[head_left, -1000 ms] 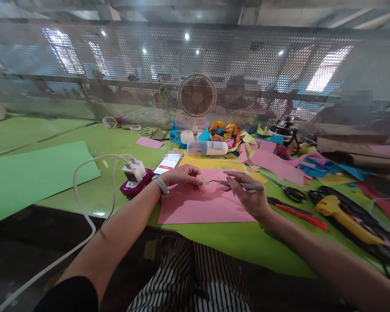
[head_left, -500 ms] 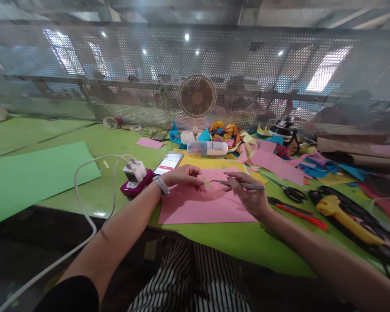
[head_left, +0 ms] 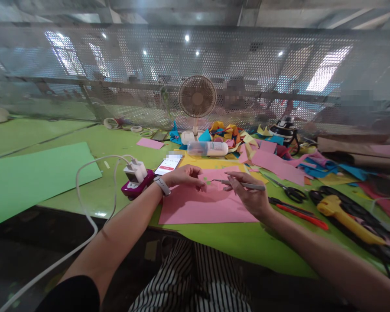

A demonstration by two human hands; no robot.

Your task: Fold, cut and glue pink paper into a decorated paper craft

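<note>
My left hand (head_left: 187, 177), with a pale watch at the wrist, is closed on the left edge of a small piece of pink paper (head_left: 219, 174). Small green spots show on that piece. In my right hand (head_left: 247, 193) is a pair of grey tweezers (head_left: 251, 186), its thin curved tip pointing left at the green spots. Whether the tip touches the paper cannot be made out. Under both hands a larger pink sheet (head_left: 201, 210) lies flat near the table's front edge.
Left are a purple power strip (head_left: 131, 189) with white plugs, a phone (head_left: 169, 164) and a green sheet (head_left: 42, 173). Behind are a bottle (head_left: 211, 148) and a fan (head_left: 197, 97). Scissors (head_left: 294, 193), a red cutter (head_left: 305, 217) and a yellow glue gun (head_left: 347, 219) lie right.
Almost nothing differs. Both hands keep their hold, and the whole view has shifted very slightly.
</note>
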